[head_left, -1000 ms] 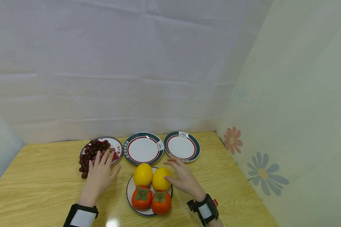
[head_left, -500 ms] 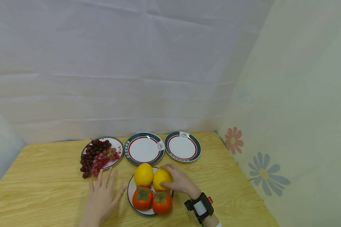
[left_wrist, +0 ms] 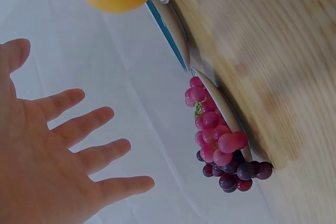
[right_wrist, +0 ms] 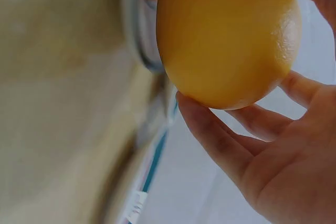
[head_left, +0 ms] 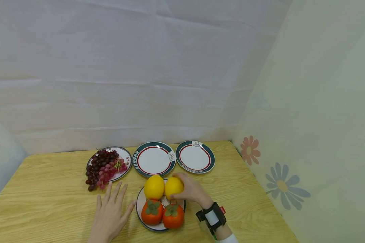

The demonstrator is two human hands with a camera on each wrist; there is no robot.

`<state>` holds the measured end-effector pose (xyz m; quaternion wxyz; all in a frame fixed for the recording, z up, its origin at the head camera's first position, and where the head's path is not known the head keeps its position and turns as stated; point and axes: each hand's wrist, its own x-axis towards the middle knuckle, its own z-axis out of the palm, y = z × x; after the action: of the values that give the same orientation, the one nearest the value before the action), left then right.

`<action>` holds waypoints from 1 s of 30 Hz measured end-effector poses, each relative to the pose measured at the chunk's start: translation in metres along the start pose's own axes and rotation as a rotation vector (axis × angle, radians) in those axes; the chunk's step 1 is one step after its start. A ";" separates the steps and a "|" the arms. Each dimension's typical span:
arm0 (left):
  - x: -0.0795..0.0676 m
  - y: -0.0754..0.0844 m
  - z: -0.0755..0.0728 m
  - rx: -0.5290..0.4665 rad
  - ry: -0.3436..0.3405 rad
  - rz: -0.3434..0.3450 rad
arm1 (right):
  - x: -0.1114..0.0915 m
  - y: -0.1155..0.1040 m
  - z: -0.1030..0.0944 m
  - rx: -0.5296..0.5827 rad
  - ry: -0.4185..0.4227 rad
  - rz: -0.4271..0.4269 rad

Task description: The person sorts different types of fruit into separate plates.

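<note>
My right hand (head_left: 191,191) grips a round yellow fruit (right_wrist: 226,40), thumb on one side and fingers round the other, over the back right of a white plate (head_left: 139,206) with a dark rim. A second yellow fruit (head_left: 153,187) sits just left of it on that plate. In front lie two orange persimmons (head_left: 152,212) with green leafy tops. My left hand (head_left: 109,212), palm down with fingers spread, is left of the plate and holds nothing. Beyond its fingertips, dark and pink grapes (head_left: 104,167) lie on another plate (head_left: 126,155), some hanging over its edge.
Two white plates with green rims and red rings, a middle plate (head_left: 154,160) and a right plate (head_left: 195,157), stand along the back of the wooden table (head_left: 48,195). Behind is a white cloth wall (head_left: 134,74). A wall with flower decals (head_left: 281,185) rises at the right.
My left hand has drawn back from the grapes toward the front edge. My right hand has closed round the right yellow fruit and raised it slightly.
</note>
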<state>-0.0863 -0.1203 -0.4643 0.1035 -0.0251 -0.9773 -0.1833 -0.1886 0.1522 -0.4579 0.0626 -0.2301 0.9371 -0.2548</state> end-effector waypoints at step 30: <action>0.000 -0.002 -0.003 0.003 0.027 0.011 | 0.103 0.008 0.009 0.013 0.064 0.105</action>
<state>-0.0861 -0.1234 -0.4627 0.1175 -0.0278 -0.9759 -0.1816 -0.2806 0.1067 -0.4696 0.0474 -0.1721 0.9477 -0.2645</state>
